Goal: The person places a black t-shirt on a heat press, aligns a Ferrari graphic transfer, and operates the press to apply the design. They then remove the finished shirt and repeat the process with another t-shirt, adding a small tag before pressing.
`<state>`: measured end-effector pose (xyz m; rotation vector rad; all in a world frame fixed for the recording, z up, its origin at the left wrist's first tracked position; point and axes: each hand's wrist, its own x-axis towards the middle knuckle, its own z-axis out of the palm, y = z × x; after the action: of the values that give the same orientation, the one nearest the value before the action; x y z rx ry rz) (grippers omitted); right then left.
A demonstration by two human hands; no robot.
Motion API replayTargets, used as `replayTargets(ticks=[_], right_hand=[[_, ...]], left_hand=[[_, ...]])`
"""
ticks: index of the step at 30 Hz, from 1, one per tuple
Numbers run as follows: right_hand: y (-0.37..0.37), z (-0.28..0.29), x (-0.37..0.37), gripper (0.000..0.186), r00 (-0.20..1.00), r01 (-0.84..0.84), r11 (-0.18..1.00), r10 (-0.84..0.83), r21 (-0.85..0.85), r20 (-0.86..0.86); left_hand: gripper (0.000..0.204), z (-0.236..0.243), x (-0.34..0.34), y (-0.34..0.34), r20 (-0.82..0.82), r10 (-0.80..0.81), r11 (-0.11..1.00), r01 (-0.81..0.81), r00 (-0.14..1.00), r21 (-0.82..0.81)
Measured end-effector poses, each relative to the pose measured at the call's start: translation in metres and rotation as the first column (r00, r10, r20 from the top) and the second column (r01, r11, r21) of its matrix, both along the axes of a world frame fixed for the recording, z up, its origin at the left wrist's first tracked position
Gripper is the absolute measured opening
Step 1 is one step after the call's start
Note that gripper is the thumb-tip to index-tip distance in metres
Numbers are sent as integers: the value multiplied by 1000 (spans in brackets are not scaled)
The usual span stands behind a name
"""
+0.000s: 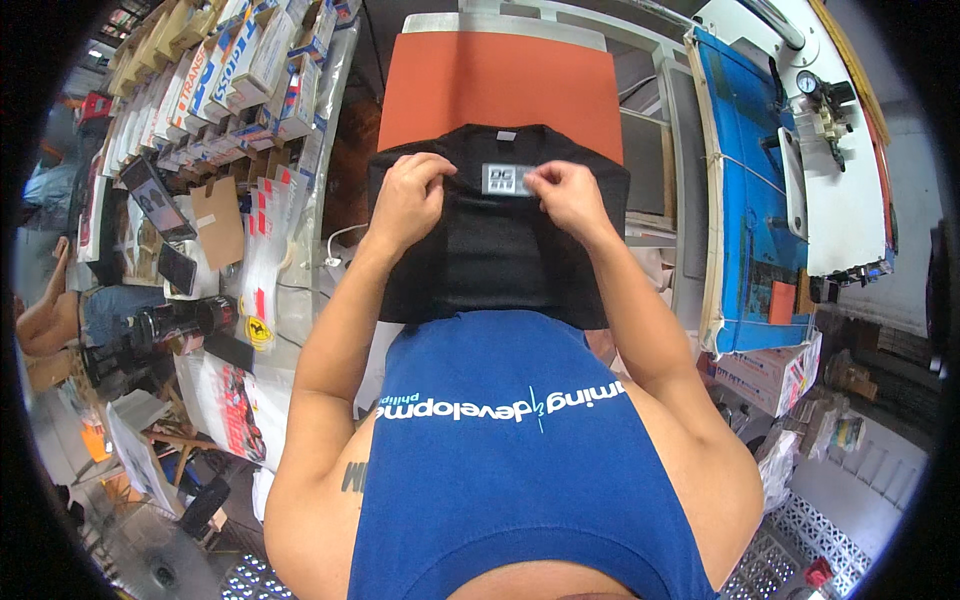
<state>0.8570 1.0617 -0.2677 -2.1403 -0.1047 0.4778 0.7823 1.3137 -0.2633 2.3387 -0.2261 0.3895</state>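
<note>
A black T-shirt [478, 260] lies spread over an orange-red flat pad [500, 85], its neckline on the far side and a small pale label inside the collar. Just below the collar sits a small clear transfer film [506, 180] with a light printed design. My right hand [572, 202] pinches the film's right edge between thumb and fingers. To the left, my left hand [410, 198] rests over the shirt with curled fingers, its fingertips a little apart from the film. Whatever those fingers may hold is hidden.
Shelves of long upright boxes [215, 75] line the left, above a phone on a stand [157, 195]. A blue machine panel [740, 190] stands close on the right, beside a white surface with a pressure gauge [808, 82]. Another person's leg [50, 310] shows at far left.
</note>
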Motion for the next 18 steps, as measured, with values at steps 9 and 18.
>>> replayTargets(ticks=[9, 18], right_hand=[[15, -1, -2, 33, 781, -57, 948, 238, -314, 578], [8, -45, -17, 18, 648, 3, 979, 153, -204, 746]], left_hand=[[13, -37, 17, -20, 193, -10, 992, -15, 981, 127], [27, -46, 16, -24, 75, -33, 984, 19, 997, 175]])
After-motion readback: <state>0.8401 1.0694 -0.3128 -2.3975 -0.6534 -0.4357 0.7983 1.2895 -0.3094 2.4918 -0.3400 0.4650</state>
